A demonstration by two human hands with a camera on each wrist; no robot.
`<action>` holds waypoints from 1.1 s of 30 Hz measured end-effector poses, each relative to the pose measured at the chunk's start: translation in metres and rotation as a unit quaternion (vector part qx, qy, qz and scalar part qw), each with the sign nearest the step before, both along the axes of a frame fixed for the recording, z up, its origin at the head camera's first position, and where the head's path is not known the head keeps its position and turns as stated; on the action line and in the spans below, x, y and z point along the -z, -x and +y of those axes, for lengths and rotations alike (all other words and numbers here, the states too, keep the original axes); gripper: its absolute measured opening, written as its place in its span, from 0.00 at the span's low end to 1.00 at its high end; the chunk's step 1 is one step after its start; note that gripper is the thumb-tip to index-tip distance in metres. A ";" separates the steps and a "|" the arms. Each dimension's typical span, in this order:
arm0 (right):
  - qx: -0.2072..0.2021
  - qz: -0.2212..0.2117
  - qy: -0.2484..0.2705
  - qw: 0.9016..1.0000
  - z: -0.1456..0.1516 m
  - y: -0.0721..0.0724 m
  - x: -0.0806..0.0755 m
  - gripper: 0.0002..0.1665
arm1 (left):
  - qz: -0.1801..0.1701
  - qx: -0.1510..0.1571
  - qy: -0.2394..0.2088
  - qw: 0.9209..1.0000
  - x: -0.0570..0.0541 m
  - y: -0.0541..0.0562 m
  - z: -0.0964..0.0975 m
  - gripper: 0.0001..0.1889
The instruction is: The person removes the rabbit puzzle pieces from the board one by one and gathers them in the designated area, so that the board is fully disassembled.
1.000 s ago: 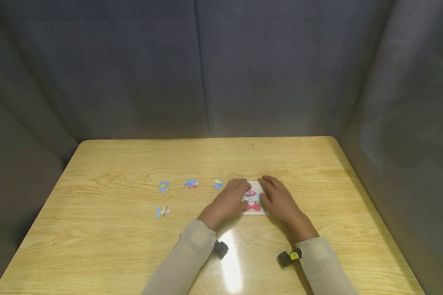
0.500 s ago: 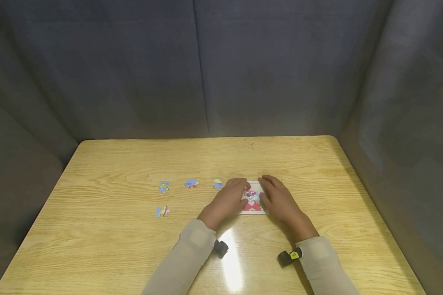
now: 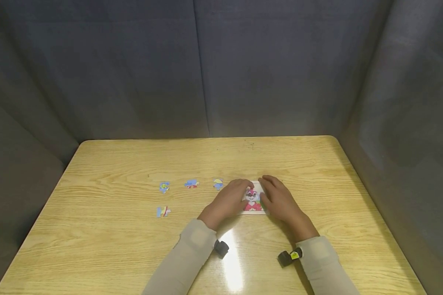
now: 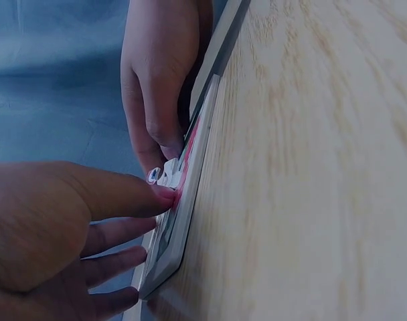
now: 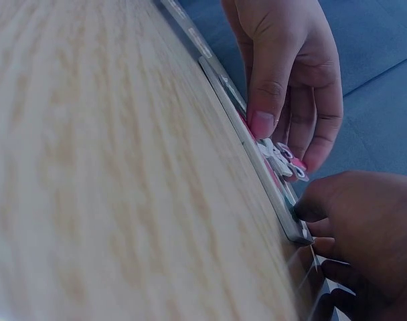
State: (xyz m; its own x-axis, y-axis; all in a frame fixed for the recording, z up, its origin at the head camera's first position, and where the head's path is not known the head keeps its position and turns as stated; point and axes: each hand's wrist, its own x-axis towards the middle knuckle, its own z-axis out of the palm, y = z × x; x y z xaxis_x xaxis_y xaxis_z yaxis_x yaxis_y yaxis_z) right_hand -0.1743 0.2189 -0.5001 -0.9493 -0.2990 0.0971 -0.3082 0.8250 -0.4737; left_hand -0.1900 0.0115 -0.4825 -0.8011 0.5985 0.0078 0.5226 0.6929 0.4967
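Note:
A white-rimmed jigsaw tray (image 3: 253, 212) lies between both hands, holding part of a pink and white animal picture. From its left side my left hand (image 3: 227, 201) pinches a face puzzle piece (image 5: 292, 162) with large eyes between thumb and fingers. In the right wrist view that piece stands tilted above the tray. My right hand (image 3: 282, 205) holds the tray's right side, its thumb over the picture and its other fingers along the outer edge. The left hand covers the tray's left edge in the head view.
Loose puzzle pieces lie to the left on the wooden table (image 3: 114, 246): a blue and yellow piece (image 3: 218, 184), a blue and red piece (image 3: 191, 184), a sun piece (image 3: 164, 187) and a striped piece (image 3: 163, 212). Dark curtains (image 3: 133, 73) surround the table.
My left fingers and the face piece have shifted slightly to the right over the tray. The right hand and the loose pieces have stayed in place.

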 end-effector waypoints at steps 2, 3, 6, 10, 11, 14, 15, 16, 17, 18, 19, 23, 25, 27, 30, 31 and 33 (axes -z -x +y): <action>-0.001 0.002 -0.001 1.000 0.000 0.000 0.000 0.30 | -0.002 0.002 0.003 1.000 0.001 0.000 0.000 0.25; -0.002 0.003 -0.001 1.000 0.000 0.000 -0.001 0.30 | -0.003 0.002 0.003 1.000 0.001 0.000 0.000 0.25; -0.001 0.005 -0.003 1.000 0.000 0.000 -0.001 0.30 | -0.003 -0.001 0.004 1.000 0.000 0.000 0.000 0.25; 0.001 0.006 -0.004 1.000 0.000 0.000 0.000 0.30 | -0.001 -0.006 0.002 1.000 -0.001 -0.001 0.000 0.25; 0.001 0.006 -0.004 1.000 0.000 0.000 0.001 0.30 | -0.001 -0.007 0.001 1.000 -0.002 -0.001 -0.001 0.24; 0.001 0.006 -0.006 1.000 0.001 0.000 0.001 0.30 | 0.001 -0.011 -0.001 1.000 -0.003 -0.001 -0.001 0.24; 0.001 0.006 -0.006 1.000 0.001 0.000 0.001 0.30 | 0.002 -0.012 -0.001 1.000 -0.003 -0.001 -0.001 0.24; 0.001 0.007 -0.006 1.000 0.001 0.000 0.002 0.30 | 0.003 -0.013 0.000 1.000 -0.003 -0.001 0.000 0.24; 0.001 0.007 -0.006 1.000 0.001 0.000 0.001 0.30 | 0.004 -0.014 0.002 1.000 -0.004 -0.001 0.000 0.23; 0.000 0.008 -0.005 1.000 0.001 0.000 0.001 0.30 | 0.005 -0.014 0.004 1.000 -0.004 -0.001 0.000 0.23; 0.000 0.008 -0.004 1.000 0.001 0.000 0.001 0.30 | 0.006 -0.015 0.006 1.000 -0.004 -0.001 0.000 0.23; -0.003 0.009 -0.002 1.000 0.001 0.000 0.001 0.30 | 0.008 -0.016 0.009 1.000 -0.004 -0.001 -0.001 0.23; -0.005 0.009 -0.003 1.000 0.001 0.000 0.001 0.30 | 0.011 -0.015 0.009 1.000 -0.004 0.000 -0.001 0.23; -0.006 0.010 -0.003 1.000 0.001 0.000 0.002 0.30 | 0.015 -0.014 0.010 1.000 -0.004 0.000 -0.002 0.23; -0.007 0.012 -0.003 1.000 0.002 0.001 0.003 0.30 | 0.019 -0.013 0.009 1.000 -0.003 0.001 -0.003 0.22; -0.007 0.011 -0.002 1.000 0.002 0.001 0.003 0.30 | 0.018 -0.013 0.010 1.000 -0.003 0.001 -0.003 0.22; -0.007 0.010 -0.002 1.000 0.001 0.001 0.004 0.30 | 0.017 -0.013 0.011 1.000 -0.002 0.001 -0.003 0.22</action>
